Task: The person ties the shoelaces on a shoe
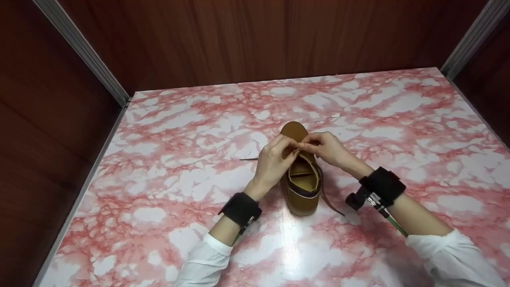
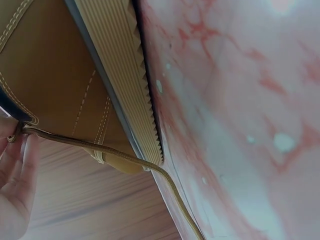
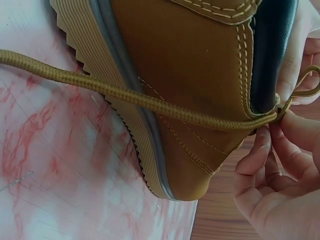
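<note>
A tan-brown ankle boot (image 1: 305, 205) stands upright on its ridged sole, toe pointing away from me. Both hands meet over its lacing at the front of the opening. My left hand (image 1: 273, 159) pinches the brown shoelace (image 2: 95, 146), whose loose end trails down that side onto the surface. From the other side, my right hand (image 1: 328, 149) pinches the lace (image 3: 200, 119) near the top of the tongue. A small loop of lace (image 3: 311, 92) stands up between the two hands in the right wrist view. Fingers partly hide the crossing of the laces.
The boot rests on a red-and-white marbled tabletop (image 1: 159, 175). Dark wood panels (image 1: 239, 40) rise at the back and both sides, joined by metal corner strips (image 1: 85, 52). A lace end (image 1: 332, 205) lies right of the heel.
</note>
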A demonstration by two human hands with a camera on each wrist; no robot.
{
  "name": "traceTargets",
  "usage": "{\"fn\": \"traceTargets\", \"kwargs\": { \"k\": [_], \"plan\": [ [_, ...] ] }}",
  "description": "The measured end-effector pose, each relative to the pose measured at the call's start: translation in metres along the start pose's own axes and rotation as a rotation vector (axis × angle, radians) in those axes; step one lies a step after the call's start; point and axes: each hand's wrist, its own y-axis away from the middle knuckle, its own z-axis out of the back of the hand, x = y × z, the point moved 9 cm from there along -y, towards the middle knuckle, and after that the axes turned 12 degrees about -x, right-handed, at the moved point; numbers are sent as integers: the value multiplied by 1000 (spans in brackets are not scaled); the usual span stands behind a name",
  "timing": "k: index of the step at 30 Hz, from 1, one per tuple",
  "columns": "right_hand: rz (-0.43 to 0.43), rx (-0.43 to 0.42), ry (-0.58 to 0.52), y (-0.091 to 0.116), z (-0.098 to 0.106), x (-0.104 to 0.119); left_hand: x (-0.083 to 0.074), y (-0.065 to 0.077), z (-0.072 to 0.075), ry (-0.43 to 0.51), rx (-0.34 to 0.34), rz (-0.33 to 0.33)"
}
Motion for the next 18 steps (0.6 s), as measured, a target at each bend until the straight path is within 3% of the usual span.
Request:
{"fn": "traceTargets", "kwargs": {
  "k": [13, 18],
  "plan": [
    [24, -68, 61, -3, 5, 7, -5, -4, 6, 5, -29, -33],
    [75, -124, 80, -5, 12, 15, 4, 0, 2, 46, -35, 14]
  ]
}}
